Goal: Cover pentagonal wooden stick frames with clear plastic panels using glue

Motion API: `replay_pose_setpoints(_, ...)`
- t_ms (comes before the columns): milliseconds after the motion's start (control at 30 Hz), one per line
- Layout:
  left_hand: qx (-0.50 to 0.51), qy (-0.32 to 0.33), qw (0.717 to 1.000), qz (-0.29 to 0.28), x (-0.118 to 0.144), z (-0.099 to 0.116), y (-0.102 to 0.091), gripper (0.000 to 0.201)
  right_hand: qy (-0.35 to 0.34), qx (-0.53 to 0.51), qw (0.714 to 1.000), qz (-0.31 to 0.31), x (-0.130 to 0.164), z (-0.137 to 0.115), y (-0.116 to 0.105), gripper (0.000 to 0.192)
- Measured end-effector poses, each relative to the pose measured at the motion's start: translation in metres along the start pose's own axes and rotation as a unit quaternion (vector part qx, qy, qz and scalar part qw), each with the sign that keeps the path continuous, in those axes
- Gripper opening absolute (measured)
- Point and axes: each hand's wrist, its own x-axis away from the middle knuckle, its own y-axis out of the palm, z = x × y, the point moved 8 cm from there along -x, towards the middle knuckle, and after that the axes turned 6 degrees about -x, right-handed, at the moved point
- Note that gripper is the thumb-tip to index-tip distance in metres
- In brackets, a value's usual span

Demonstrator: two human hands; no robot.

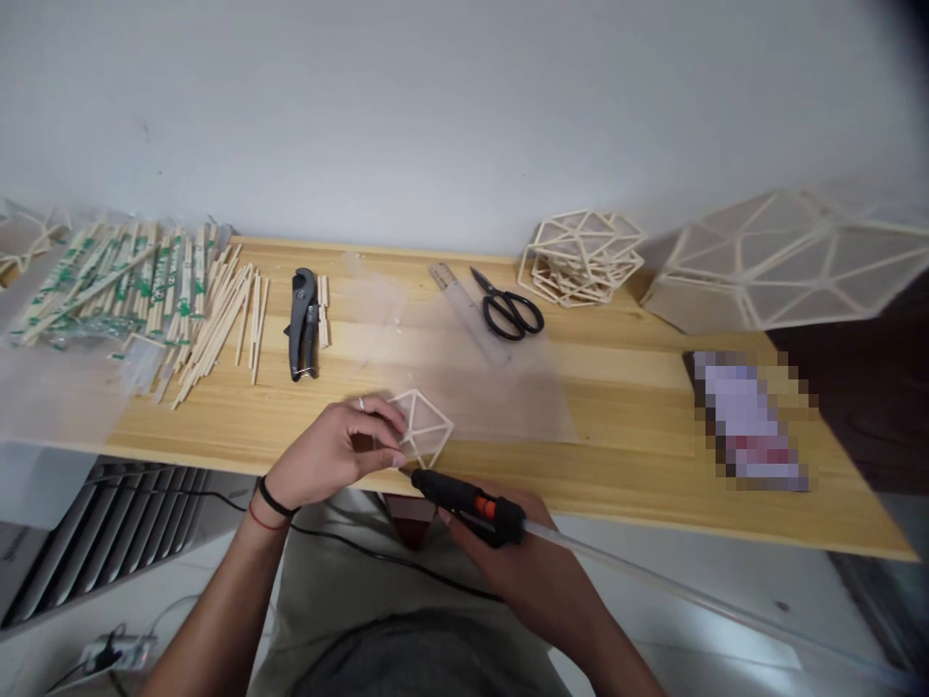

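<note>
My left hand (348,445) pinches the left side of a small wooden-stick frame (430,427), a pentagon with spokes meeting inside it and what looks like thin translucent sheet across it. In my right hand (533,561) is a black hot glue gun (464,503) with an orange part. A long clear glue stick (639,573) sticks out of its back toward the lower right. The gun's nozzle is at the frame's lower left edge, close to my left fingertips; whether it touches cannot be made out. My right fingers are partly hidden behind the gun.
Wrapped chopsticks (137,276) and loose sticks (222,319) lie left, beside a grey cutter (301,324). Black scissors (508,308) and a ruler (468,310) rest on translucent sheet. Stacked stick frames (581,257), a large faceted shape (791,261) and a blurred-out item (751,421) occupy the right.
</note>
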Motion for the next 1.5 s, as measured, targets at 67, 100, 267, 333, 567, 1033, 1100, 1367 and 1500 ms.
replay_pose_setpoints(67,0.0,0.003,1.0,0.002,0.0,0.0,0.0,0.01,0.0,0.001,1.0,0.008,0.002,0.003,-0.001,0.024)
replay_pose_setpoints(100,-0.001,0.003,1.0,0.001,0.0,0.0,0.0,0.009,-0.002,0.001,1.0,0.013,0.002,0.004,-0.002,0.024)
replay_pose_setpoints(267,-0.003,-0.001,1.0,0.0,0.001,-0.002,0.001,0.007,0.001,0.017,1.0,0.017,0.004,0.008,-0.005,0.022)
replay_pose_setpoints(333,0.002,0.005,1.0,0.003,0.001,-0.001,0.0,0.007,0.004,0.022,1.0,0.017,0.005,0.008,-0.007,0.021)
replay_pose_setpoints(567,-0.006,0.009,1.0,-0.001,0.0,0.001,0.001,0.005,0.012,0.011,1.0,0.019,0.005,0.009,-0.011,0.021)
replay_pose_setpoints(1033,-0.014,0.012,1.0,-0.002,0.001,0.003,0.001,0.005,0.008,0.025,0.998,0.052,0.011,0.017,-0.023,0.02)
replay_pose_setpoints(1100,-0.018,0.007,1.0,-0.002,0.001,0.002,0.001,0.006,0.01,0.034,0.998,0.054,0.012,0.018,-0.024,0.02)
replay_pose_setpoints(1367,-0.031,-0.001,1.0,0.002,0.002,0.001,0.002,0.013,0.027,0.014,0.997,0.077,0.015,0.017,-0.025,0.017)
replay_pose_setpoints(1500,-0.039,0.003,0.999,0.003,0.004,0.0,0.002,0.017,0.033,0.024,0.997,0.063,0.014,0.02,-0.026,0.019)
